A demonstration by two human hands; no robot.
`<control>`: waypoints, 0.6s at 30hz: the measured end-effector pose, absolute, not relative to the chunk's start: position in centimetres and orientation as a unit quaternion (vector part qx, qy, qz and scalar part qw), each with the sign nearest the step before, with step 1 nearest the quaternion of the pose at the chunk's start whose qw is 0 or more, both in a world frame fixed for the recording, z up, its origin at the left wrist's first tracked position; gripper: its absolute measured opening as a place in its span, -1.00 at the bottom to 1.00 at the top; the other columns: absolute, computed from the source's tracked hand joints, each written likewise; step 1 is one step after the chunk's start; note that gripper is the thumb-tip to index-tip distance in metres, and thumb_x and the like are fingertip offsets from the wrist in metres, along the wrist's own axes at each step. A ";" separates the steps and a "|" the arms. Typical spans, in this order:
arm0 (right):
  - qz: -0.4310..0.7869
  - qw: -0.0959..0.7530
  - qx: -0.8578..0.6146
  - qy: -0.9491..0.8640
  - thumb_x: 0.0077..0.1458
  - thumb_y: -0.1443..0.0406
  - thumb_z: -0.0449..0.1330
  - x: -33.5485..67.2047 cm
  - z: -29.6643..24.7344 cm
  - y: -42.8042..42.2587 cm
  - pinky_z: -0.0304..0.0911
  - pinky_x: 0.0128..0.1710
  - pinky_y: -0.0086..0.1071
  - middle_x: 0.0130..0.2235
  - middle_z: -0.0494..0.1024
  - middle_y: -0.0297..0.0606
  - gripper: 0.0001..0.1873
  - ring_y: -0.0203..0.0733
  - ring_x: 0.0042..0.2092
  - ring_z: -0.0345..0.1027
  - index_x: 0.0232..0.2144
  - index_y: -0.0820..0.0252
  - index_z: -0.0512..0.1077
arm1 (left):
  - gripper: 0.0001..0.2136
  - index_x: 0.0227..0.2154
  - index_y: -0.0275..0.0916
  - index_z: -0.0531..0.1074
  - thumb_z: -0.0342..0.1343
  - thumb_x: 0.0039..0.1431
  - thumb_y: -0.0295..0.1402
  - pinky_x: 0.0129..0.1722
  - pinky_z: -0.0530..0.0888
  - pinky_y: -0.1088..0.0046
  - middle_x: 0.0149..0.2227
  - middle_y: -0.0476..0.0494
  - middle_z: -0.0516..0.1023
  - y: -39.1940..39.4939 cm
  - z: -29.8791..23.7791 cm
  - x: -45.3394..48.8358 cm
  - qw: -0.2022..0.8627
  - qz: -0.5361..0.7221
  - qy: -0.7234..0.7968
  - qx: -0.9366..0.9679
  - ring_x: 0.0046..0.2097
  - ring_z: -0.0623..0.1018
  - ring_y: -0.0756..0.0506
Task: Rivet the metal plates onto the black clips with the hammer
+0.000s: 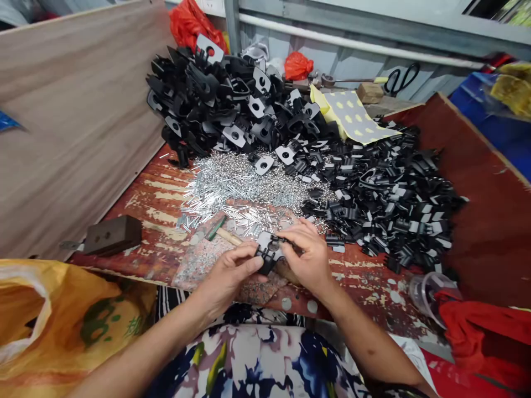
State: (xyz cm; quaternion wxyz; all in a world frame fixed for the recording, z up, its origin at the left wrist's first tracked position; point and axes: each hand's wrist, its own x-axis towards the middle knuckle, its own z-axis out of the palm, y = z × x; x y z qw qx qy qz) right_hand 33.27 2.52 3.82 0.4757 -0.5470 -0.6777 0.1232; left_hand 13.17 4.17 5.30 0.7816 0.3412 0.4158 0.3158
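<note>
Between my two hands, over the front of the bench, is a black plastic clip part [269,255] with a pale grey face and a round hole. My left hand [234,268] pinches its left side between thumb and fingers. My right hand [307,251] has its fingers closed at the part's upper right, with a small dark piece at the fingertips that I cannot make out fully. Just behind my left hand lies a hammer [227,236] with a green head and wooden handle, partly hidden. A heap of metal pins [232,188] spreads beyond my hands.
Large black clip parts [215,94] are piled at the back, smaller black pieces [385,193] at the right. A yellow-backed sticker sheet [352,116] lies across them. A brown block [113,235] sits left; wooden boards [74,110] wall the side. A plastic cup [429,293] stands front right.
</note>
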 end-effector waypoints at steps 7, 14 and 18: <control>0.141 0.502 -0.540 -0.661 0.20 0.45 0.19 30.8 3.3 1.1 0.00 0.36 0.15 -0.27 0.69 -0.39 -0.71 -0.18 -0.18 0.56 -0.18 -0.02 0.61 | -0.81 -0.37 -0.19 0.70 0.43 0.03 -0.19 -0.37 0.56 0.51 -0.16 -0.17 0.41 4.2 5.0 13.6 0.785 0.340 0.363 0.369 -0.20 0.44 -0.07; 0.133 0.506 -0.546 -0.655 0.24 0.43 0.16 30.1 3.2 0.5 0.01 0.36 0.16 -0.27 0.69 -0.36 -0.72 -0.17 -0.21 0.56 -0.15 0.00 0.60 | -0.79 -0.43 -0.22 0.68 0.44 0.00 -0.17 -0.36 0.58 0.49 -0.12 -0.15 0.38 3.9 4.8 13.3 0.768 0.346 0.375 0.387 -0.23 0.43 -0.05; 0.181 0.512 -0.542 -0.642 0.26 0.38 0.17 29.9 2.6 0.1 0.12 0.32 0.15 -0.26 0.69 -0.32 -0.73 -0.12 -0.20 0.56 -0.15 -0.04 0.61 | -0.75 -0.49 -0.22 0.65 0.46 -0.06 -0.13 -0.40 0.57 0.47 -0.09 -0.16 0.41 3.9 5.0 12.9 0.779 0.321 0.389 0.372 -0.24 0.43 -0.06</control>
